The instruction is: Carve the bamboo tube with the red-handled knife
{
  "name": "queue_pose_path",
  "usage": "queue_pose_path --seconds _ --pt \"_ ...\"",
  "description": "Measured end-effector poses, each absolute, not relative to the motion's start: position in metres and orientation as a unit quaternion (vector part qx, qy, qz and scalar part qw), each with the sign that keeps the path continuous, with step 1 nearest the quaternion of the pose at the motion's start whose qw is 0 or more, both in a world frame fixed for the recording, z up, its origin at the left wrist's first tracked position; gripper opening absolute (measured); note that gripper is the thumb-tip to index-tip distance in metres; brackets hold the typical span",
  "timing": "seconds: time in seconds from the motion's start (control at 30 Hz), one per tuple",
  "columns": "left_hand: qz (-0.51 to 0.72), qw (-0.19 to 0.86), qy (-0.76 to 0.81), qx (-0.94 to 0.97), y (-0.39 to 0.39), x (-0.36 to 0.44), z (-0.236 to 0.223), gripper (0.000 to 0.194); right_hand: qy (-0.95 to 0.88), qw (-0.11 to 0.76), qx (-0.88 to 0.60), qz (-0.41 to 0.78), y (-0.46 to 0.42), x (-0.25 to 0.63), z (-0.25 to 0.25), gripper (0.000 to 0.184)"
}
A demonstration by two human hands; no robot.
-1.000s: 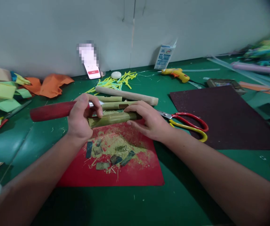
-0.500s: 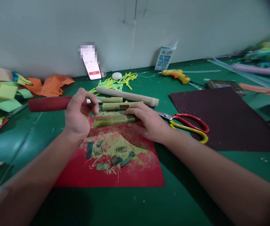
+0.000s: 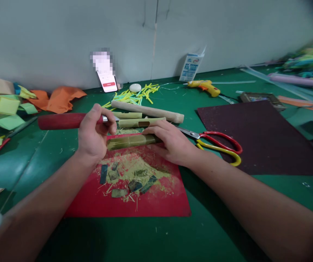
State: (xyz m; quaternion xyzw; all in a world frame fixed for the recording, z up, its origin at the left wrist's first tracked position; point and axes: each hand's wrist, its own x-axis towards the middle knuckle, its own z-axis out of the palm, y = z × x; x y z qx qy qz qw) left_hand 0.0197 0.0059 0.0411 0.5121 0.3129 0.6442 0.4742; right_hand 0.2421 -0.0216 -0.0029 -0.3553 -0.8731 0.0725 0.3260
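Note:
My left hand (image 3: pixel 95 133) is closed around a red-handled knife (image 3: pixel 60 121), just left of the bamboo tube's end. Only a bit of its blade shows past the fingers, pointing right. A greenish bamboo tube (image 3: pixel 129 141) lies crosswise on a red mat (image 3: pixel 167 203), its right part under my right hand (image 3: pixel 171 142), which grips it from above. Behind it lie a bamboo piece with a rectangular slot (image 3: pixel 131 123) and a pale wooden stick (image 3: pixel 151 111). Bamboo chips (image 3: pixel 134 185) and sawdust cover the middle of the mat.
Scissors (image 3: pixel 219 145) with red and yellow handles lie right of my right hand, beside a dark board (image 3: pixel 257 142). Farther back are a yellow glue gun (image 3: pixel 205 87), yellow-green strips (image 3: pixel 134 97) and a phone (image 3: pixel 106 78) against the wall. Folded papers (image 3: pixel 3 109) crowd the left.
My left hand and the knife have shifted slightly right, closer to the bamboo tube's left end. My right hand keeps its hold on the tube, nearly unmoved.

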Motion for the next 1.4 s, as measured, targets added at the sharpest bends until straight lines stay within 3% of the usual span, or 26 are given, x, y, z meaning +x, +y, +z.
queue_pose_path --seconds 0.27,0.5,1.4 --pt "0.638 0.484 0.317 0.507 0.0051 0.0201 0.0414 0.042 -0.875 0.324 -0.352 0.077 -0.0217 0.241 -0.0033 0.031" --pt "0.63 0.456 0.342 0.528 0.004 0.0214 0.0422 0.055 -0.881 0.303 -0.35 0.098 -0.0219 0.2395 -0.002 0.033" --pt "0.618 0.504 0.337 0.502 0.0025 0.0212 0.0357 0.055 -0.885 0.269 -0.356 0.133 -0.0222 0.238 -0.0029 0.031"
